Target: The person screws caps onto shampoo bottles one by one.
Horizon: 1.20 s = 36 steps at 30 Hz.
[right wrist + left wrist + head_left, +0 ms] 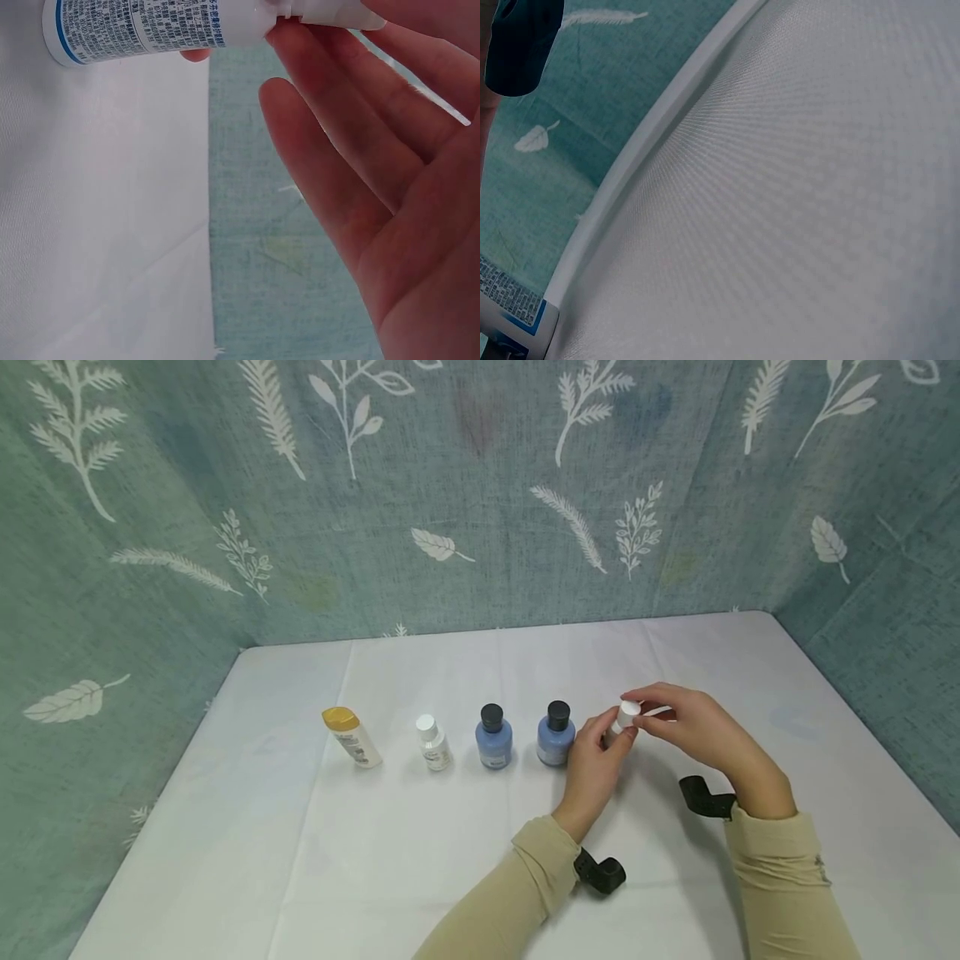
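Note:
In the head view, a small white bottle (616,727) with a white cap (629,710) stands at the right end of a row of bottles. My left hand (592,764) grips its body from the near left side. From the right, my right hand (697,727) pinches the cap between thumb and fingers. The right wrist view shows printed text and a blue band on the bottle (150,26), with fingertips at its cap (337,12). Only a corner of the bottle (532,319) enters the left wrist view, where my left fingers are hidden.
Left of my hands stand two blue bottles (555,742) (494,745) with black caps. Further left are another white bottle (435,749) and a cream bottle with a yellow cap (354,742). A white cloth covers the table (375,852); patterned green fabric (480,585) hangs behind.

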Each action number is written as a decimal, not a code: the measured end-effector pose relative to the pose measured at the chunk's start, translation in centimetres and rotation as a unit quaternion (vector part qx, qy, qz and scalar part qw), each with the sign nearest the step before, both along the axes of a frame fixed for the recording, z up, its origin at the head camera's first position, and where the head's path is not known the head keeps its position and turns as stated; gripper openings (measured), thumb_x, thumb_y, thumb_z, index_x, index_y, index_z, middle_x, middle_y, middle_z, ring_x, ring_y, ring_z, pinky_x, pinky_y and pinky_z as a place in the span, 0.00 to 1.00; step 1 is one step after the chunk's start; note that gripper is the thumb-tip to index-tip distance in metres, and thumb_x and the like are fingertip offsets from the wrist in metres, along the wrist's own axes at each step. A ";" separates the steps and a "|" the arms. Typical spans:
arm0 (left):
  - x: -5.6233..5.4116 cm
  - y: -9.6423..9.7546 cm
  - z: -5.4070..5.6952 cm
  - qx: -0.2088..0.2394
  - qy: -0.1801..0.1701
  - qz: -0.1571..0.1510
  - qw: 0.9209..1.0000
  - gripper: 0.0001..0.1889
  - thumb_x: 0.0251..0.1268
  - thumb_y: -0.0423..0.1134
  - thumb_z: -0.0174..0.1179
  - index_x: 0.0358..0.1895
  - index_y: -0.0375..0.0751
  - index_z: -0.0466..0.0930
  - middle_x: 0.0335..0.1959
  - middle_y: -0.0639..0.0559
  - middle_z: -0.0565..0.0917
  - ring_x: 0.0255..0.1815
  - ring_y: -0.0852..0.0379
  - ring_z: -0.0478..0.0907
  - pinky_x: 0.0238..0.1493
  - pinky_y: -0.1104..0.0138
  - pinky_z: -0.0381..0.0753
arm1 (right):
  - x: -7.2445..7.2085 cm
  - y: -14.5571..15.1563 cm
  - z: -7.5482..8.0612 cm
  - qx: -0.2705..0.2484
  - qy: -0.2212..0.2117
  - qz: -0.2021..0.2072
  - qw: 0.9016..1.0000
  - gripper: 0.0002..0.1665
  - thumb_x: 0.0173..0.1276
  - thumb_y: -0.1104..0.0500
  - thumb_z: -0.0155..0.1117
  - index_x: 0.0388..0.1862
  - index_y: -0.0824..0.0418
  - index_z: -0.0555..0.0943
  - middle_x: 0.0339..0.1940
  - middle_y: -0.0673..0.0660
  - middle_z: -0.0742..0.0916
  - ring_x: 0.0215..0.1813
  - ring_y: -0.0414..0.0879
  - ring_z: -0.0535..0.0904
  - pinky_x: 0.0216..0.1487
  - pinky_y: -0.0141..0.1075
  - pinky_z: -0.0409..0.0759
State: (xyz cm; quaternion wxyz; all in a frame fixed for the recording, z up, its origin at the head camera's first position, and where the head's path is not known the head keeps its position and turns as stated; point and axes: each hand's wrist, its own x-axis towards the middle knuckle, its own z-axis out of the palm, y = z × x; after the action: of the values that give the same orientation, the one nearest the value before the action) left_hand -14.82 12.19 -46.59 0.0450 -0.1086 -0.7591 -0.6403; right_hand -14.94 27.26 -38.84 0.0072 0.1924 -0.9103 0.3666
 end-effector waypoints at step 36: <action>0.1 0.0 0.0 0.007 -0.003 -0.006 1.000 0.17 0.58 0.53 0.56 0.52 0.64 0.75 0.38 0.65 0.74 0.36 0.65 0.69 0.36 0.71 0.70 | 0.1 0.0 0.2 -0.024 -0.016 0.003 1.000 0.22 0.59 0.65 0.61 0.54 0.61 0.73 0.51 0.56 0.77 0.49 0.51 0.75 0.47 0.45 0.74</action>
State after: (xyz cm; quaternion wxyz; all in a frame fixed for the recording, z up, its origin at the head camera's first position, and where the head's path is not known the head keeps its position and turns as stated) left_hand -14.76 12.16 -46.62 0.0396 -0.1114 -0.7537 -0.6465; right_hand -14.86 27.22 -38.65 -0.0036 0.1895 -0.9004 0.3915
